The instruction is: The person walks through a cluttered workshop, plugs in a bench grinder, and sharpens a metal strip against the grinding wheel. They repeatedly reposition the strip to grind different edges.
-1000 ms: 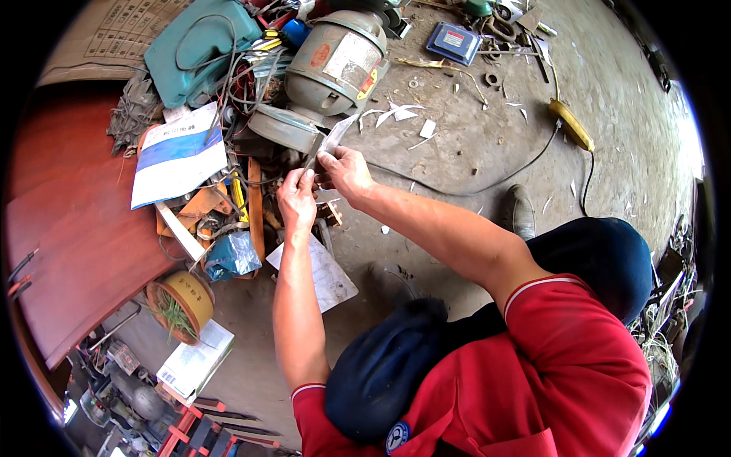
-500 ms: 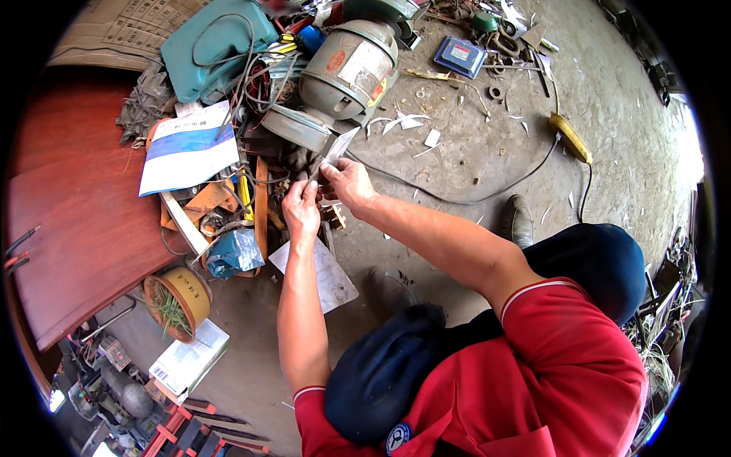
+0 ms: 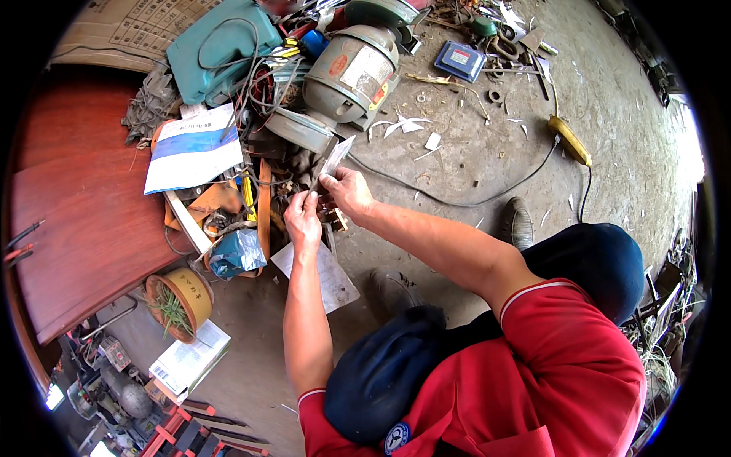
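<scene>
A thin, flat, pale grey piece shaped like a blade (image 3: 335, 156) slants up from between my hands; its exact kind cannot be made out. My right hand (image 3: 349, 193) is closed on it, thumb on the upper face. Lower down, my left hand (image 3: 303, 221) pinches its near end between thumb and fingers, which hide that end. Just beyond the piece stands a grey-green bench grinder (image 3: 352, 72). Its near round wheel housing (image 3: 300, 131) is close to the piece's far tip; whether they touch cannot be told.
A power cord (image 3: 457, 202) runs across the floor to a yellow socket strip (image 3: 569, 139). Left of my hands lie cluttered tools, a blue-and-white packet (image 3: 194, 152) and a reddish wooden board (image 3: 84, 221). A potted plant (image 3: 190, 297) stands nearer. White scraps (image 3: 407, 124) litter the concrete.
The flat piece has turned slightly, its far tip now lower and a little left. Both hands have shifted slightly down. The whole view has moved a little; the grip stays.
</scene>
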`<state>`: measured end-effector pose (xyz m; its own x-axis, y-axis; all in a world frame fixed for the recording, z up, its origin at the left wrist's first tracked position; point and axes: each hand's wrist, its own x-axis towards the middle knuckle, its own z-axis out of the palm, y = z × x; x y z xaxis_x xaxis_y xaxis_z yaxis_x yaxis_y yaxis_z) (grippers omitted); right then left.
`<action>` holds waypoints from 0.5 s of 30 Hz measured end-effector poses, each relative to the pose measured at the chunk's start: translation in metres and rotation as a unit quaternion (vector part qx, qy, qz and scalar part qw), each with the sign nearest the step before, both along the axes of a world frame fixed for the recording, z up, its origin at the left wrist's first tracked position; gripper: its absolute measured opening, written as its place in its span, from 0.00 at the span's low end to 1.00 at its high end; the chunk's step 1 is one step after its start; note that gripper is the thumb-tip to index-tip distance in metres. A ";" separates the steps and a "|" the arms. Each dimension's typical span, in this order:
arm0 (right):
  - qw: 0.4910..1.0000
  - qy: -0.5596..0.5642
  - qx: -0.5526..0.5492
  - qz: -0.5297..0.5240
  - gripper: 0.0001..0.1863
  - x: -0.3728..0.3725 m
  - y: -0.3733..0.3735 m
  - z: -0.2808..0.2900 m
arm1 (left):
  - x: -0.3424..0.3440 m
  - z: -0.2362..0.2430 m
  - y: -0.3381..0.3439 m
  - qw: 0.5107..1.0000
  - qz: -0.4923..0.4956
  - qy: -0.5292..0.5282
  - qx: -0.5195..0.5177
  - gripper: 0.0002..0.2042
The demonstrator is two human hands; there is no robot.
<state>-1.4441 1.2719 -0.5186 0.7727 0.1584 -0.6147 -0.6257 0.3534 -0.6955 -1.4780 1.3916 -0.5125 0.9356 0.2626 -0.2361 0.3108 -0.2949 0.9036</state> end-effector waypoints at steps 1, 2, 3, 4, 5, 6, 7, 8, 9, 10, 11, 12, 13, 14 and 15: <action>1.000 0.002 0.006 -0.006 0.12 0.000 -0.001 0.000 | 0.000 0.000 0.000 1.000 0.001 0.002 0.002 0.09; 1.000 0.003 0.012 -0.013 0.12 0.002 -0.002 0.001 | 0.002 -0.001 -0.002 1.000 -0.001 0.010 0.013 0.09; 1.000 0.005 0.018 -0.019 0.12 0.003 -0.003 0.002 | 0.004 0.000 -0.003 1.000 -0.006 0.012 0.022 0.09; 1.000 0.010 0.016 -0.017 0.12 0.005 -0.005 0.004 | 0.006 0.001 -0.004 0.999 -0.010 0.014 0.032 0.09; 1.000 0.014 0.013 -0.015 0.12 0.006 -0.007 0.006 | 0.007 0.002 -0.004 0.999 -0.017 0.011 0.040 0.09; 1.000 0.018 0.010 -0.014 0.12 0.008 -0.008 0.007 | 0.009 0.003 -0.006 0.999 -0.025 0.007 0.047 0.09; 1.000 0.018 0.007 -0.014 0.11 0.010 -0.010 0.007 | 0.012 0.003 -0.007 0.999 -0.019 0.016 0.039 0.09; 1.000 0.016 0.004 -0.016 0.11 0.011 -0.011 0.008 | 0.014 0.002 -0.009 0.999 -0.014 0.024 0.032 0.09; 1.000 0.016 0.002 -0.018 0.11 0.013 -0.013 0.010 | 0.015 0.002 -0.011 0.999 -0.008 0.034 0.025 0.09; 1.000 0.015 0.000 -0.021 0.11 0.014 -0.015 0.010 | 0.017 0.002 -0.013 0.999 -0.014 0.029 0.034 0.09; 1.000 0.013 0.002 -0.022 0.11 0.016 -0.016 0.008 | 0.019 0.002 -0.014 0.999 -0.020 0.024 0.043 0.09; 1.000 0.012 0.005 -0.027 0.11 0.017 -0.017 0.005 | 0.021 0.002 -0.016 0.999 -0.023 0.022 0.043 0.09; 0.999 0.011 0.007 -0.032 0.11 0.018 -0.017 0.002 | 0.023 0.002 -0.017 0.999 -0.026 0.021 0.043 0.09; 0.999 0.010 0.010 -0.037 0.11 0.018 -0.018 0.000 | 0.024 0.002 -0.018 0.999 -0.026 0.024 0.033 0.09; 0.999 0.008 0.012 -0.039 0.11 0.019 -0.018 -0.001 | 0.026 0.002 -0.019 0.999 -0.026 0.027 0.024 0.09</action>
<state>-1.4254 1.2537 -0.5196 0.7738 0.1123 -0.6234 -0.6059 0.4178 -0.6770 -1.4522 1.3724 -0.5101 0.9345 0.2260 -0.2749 0.3418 -0.3540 0.8705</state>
